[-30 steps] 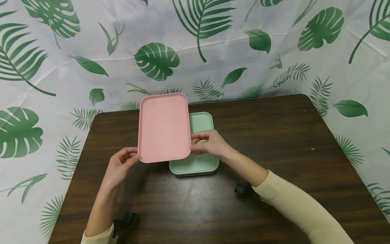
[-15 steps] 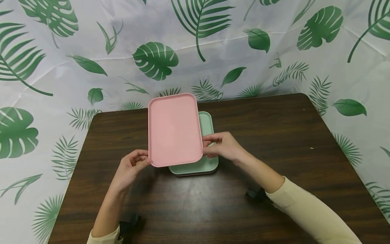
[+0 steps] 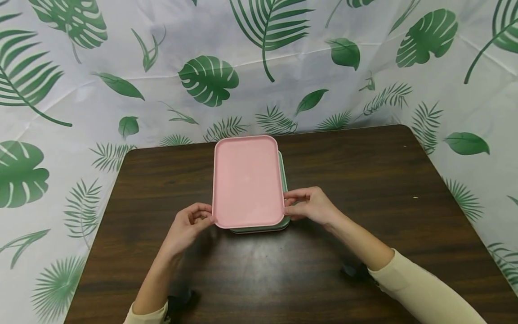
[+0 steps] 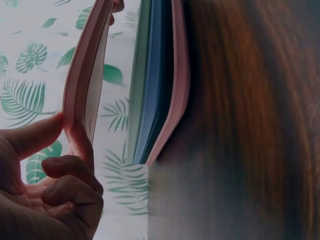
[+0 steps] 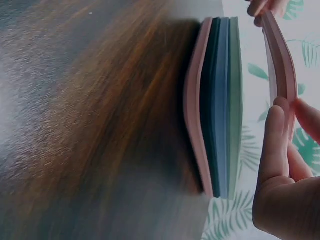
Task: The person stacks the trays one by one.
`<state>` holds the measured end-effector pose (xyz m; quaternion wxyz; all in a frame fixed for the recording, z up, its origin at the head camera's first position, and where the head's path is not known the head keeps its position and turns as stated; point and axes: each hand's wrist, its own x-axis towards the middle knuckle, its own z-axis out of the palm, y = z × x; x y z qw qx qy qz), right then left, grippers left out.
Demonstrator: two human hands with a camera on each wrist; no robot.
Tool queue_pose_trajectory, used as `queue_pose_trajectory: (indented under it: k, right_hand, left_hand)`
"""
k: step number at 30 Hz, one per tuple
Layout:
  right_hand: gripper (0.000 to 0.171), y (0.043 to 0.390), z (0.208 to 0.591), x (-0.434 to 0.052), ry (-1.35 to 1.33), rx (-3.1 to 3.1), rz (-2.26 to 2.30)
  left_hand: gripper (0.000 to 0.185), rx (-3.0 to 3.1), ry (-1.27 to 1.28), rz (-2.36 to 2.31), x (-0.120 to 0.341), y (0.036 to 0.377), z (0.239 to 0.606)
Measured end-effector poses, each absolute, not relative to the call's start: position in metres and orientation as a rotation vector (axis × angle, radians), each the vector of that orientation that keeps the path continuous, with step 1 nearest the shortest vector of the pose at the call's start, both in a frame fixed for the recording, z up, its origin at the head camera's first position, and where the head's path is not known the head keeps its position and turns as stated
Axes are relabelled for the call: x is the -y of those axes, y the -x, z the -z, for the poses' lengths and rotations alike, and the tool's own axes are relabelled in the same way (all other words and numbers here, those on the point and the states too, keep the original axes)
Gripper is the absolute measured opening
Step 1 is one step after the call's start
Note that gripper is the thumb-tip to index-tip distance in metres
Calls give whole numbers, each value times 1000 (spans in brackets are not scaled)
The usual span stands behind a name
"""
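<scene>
Your left hand [image 3: 190,225] pinches the pink tray [image 3: 247,180] at its 7 o'clock corner; your right hand [image 3: 311,207] pinches the edge at 4 o'clock. You hold it just above, not touching, the stack of trays [image 3: 283,222] at the table's [image 3: 364,180] center. The stack seems to be 4 trays, green on top.

Staged recording setup, not a lived-in room. Dark wood-grain table [image 3: 364,189] stands against a white backdrop sheet [image 3: 283,67] printed with green tropical leaves; the sheet is creased and wraps round both sides of the table. Only a stack of plastic trays [image 3: 283,225] on the tabletop. No furniture, walls or appliances visible.
</scene>
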<state>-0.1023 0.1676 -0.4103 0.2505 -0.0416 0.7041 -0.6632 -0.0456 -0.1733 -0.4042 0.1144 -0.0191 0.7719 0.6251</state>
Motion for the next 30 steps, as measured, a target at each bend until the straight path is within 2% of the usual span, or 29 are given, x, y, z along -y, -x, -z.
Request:
queue_pose_trajectory:
  k: [30]
  right_hand:
    - [45,99,420,-180,72,-1944,1750]
  left_hand:
    - [21,-2358,51,-1702,157,46,425]
